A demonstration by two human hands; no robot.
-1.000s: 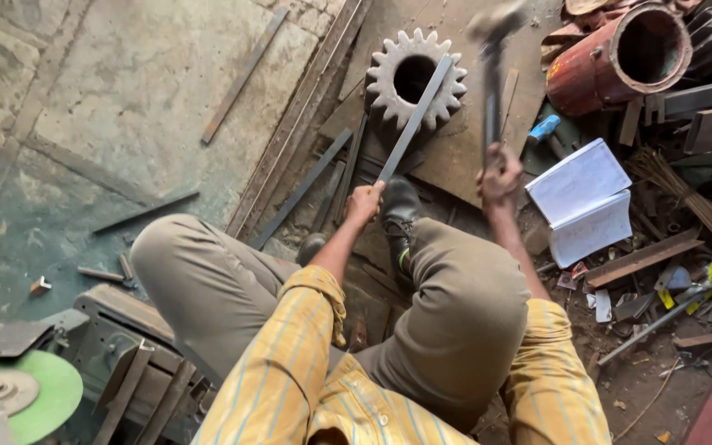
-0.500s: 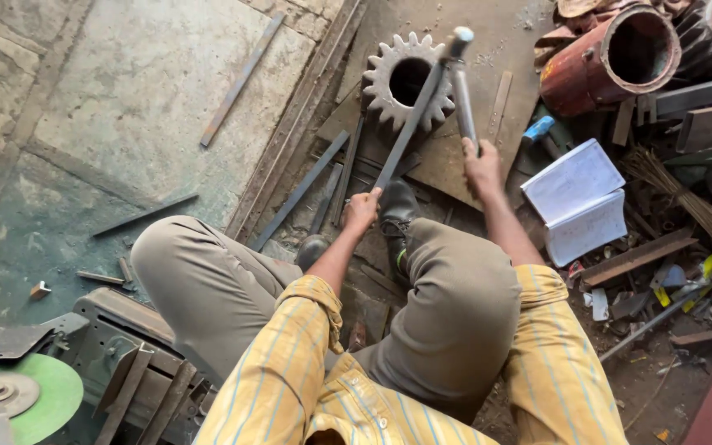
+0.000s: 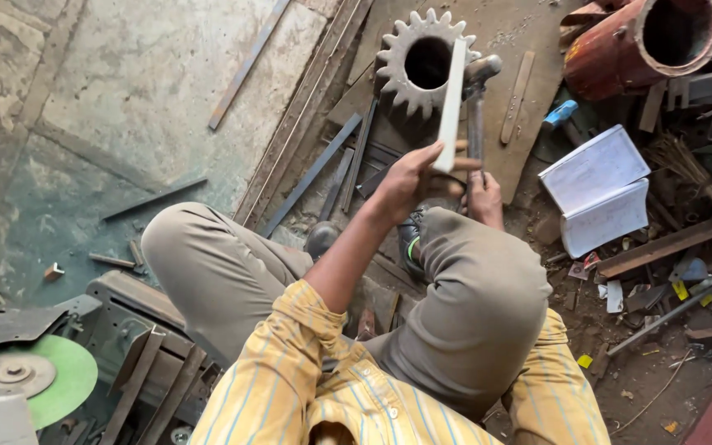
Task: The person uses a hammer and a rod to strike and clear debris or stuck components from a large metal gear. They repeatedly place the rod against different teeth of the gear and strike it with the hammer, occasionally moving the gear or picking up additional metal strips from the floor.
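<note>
I squat on the floor with my knees up. My left hand (image 3: 412,177) grips the lower end of a flat metal strip (image 3: 452,100) that stands raised, its top end in front of a large grey toothed gear (image 3: 397,70). My right hand (image 3: 483,194) is closed around the handle of a hammer (image 3: 478,103), whose head is up beside the strip's top, just right of the gear. The gear lies on a rusty brown steel plate (image 3: 537,33).
An open notebook (image 3: 599,189) lies to the right. A rusty red pipe (image 3: 644,41) sits at top right amid scrap. Flat metal bars (image 3: 311,175) lie left of my feet. A green cutting disc (image 3: 59,371) is at bottom left.
The hammer came down from a high raised position to beside the strip's top. My left hand lifted the strip from a slant on the floor toward upright.
</note>
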